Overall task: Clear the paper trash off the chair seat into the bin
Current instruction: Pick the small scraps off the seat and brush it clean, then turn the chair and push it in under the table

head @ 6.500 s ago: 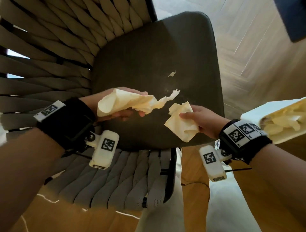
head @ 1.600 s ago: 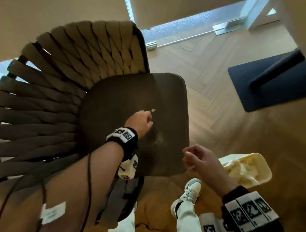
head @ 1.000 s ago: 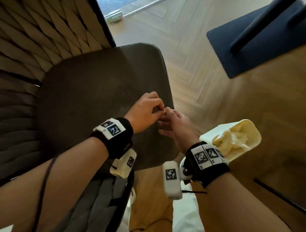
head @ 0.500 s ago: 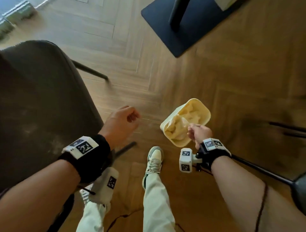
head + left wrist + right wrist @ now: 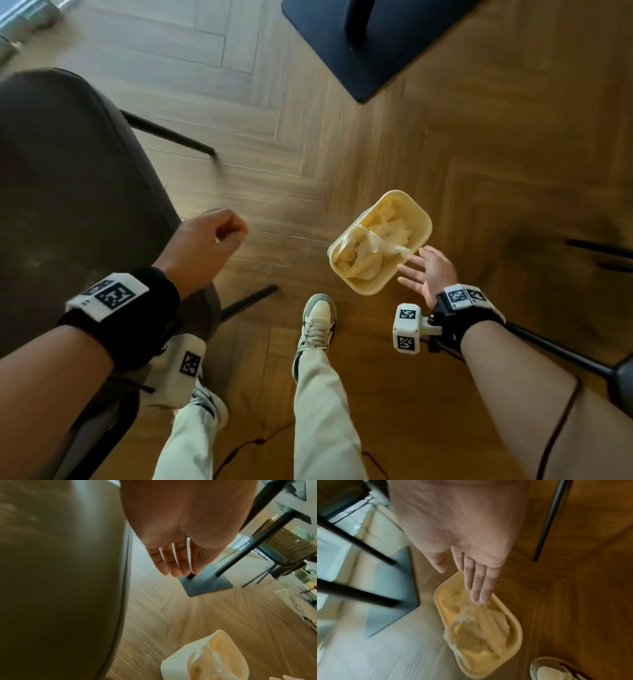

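Right of centre, the crumpled cream tissue paper (image 5: 368,251) – feather-light, soft, pinchable anywhere – fills the cream plastic bin (image 5: 419,219); right hand (image 5: 432,274) splayed empty, left hand (image 5: 205,241) loosely curled, apparently empty.

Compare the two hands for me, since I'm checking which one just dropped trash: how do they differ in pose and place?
The right hand is spread flat with straight fingers beside the bin; the left hand looks loosely curled in the head view. The right hand's fingertips reach over the crumpled paper; the left hand sits by the chair seat, apart from the bin. Both hold nothing.
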Demonstrator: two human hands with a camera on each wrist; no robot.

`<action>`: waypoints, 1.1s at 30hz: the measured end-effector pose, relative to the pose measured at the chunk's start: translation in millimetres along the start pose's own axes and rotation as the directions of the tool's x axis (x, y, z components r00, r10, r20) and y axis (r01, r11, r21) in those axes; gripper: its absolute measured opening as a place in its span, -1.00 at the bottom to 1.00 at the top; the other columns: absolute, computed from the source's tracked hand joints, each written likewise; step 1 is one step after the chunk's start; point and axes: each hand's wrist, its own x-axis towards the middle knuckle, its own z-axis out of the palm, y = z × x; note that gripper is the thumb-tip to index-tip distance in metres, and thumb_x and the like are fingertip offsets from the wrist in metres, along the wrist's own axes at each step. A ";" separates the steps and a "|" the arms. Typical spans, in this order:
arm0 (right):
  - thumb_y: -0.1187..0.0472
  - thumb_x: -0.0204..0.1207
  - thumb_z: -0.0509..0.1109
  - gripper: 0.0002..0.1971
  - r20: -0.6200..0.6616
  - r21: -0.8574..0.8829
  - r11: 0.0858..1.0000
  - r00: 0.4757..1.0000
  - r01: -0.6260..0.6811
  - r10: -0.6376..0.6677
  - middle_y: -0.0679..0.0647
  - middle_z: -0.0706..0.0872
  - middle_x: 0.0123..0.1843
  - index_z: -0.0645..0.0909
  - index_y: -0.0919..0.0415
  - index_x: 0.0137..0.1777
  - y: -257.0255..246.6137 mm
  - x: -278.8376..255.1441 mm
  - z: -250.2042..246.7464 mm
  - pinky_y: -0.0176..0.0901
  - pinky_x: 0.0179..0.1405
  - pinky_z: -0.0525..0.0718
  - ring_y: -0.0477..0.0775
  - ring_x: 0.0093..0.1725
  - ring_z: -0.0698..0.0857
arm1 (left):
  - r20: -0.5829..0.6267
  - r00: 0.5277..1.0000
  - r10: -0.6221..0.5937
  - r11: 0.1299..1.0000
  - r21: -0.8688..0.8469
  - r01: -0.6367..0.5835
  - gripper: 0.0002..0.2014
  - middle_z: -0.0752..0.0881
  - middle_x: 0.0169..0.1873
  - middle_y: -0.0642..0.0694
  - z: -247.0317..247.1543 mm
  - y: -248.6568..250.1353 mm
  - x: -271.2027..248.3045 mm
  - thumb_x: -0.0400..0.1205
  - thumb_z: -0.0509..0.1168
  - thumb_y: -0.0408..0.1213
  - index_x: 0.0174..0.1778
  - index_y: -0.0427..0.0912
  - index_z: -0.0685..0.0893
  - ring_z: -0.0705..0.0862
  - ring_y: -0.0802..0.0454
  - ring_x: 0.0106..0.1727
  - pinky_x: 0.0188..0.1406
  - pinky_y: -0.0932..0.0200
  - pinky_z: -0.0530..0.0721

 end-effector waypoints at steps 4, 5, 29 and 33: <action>0.13 0.68 0.17 -0.63 0.142 -0.358 0.924 0.986 0.138 -0.092 0.31 0.70 0.24 0.48 0.23 0.42 -8.8 -79.7 25.2 0.05 -0.06 0.72 0.15 -0.04 0.74 | -0.028 0.998 -0.060 0.996 -0.064 0.058 -0.89 0.68 -0.07 0.06 -46.6 11.4 -64.5 0.66 0.25 -0.24 0.03 -0.04 0.67 0.65 0.16 -0.01 -0.15 0.40 0.54; 0.14 0.69 0.16 -0.65 0.206 -0.438 0.882 0.974 0.175 -0.091 0.33 0.71 0.21 0.50 0.26 0.40 -11.0 -106.2 36.2 0.02 -0.10 0.71 0.17 -0.04 0.74 | -0.022 0.997 -0.071 0.995 -0.071 0.069 -0.89 0.68 -0.08 0.05 -60.5 12.8 -85.8 0.67 0.26 -0.23 0.03 -0.06 0.68 0.66 0.15 -0.02 -0.13 0.37 0.58; 0.04 0.62 0.28 -0.80 0.909 -0.399 -0.193 0.415 0.896 0.048 -0.06 0.72 -0.01 0.60 0.03 0.18 211.8 -658.3 332.8 -0.31 -0.15 0.56 -0.09 -0.04 0.68 | -0.473 0.800 -0.368 0.918 -0.048 0.393 -0.87 0.69 -0.22 -0.02 -280.6 -294.9 -668.7 0.65 0.27 -0.19 -0.12 -0.10 0.70 0.63 -0.02 -0.22 -0.21 0.07 0.59; 0.06 0.62 0.28 -0.83 0.889 -0.453 -0.154 0.458 0.878 -0.006 -0.07 0.70 -0.02 0.60 0.03 0.14 237.3 -666.3 361.1 -0.37 -0.25 0.54 -0.15 -0.10 0.65 | -0.475 0.779 -0.410 0.908 -0.131 0.398 -0.90 0.71 -0.23 -0.01 -301.8 -327.0 -671.2 0.63 0.30 -0.19 -0.08 -0.08 0.71 0.67 -0.01 -0.17 -0.12 0.05 0.62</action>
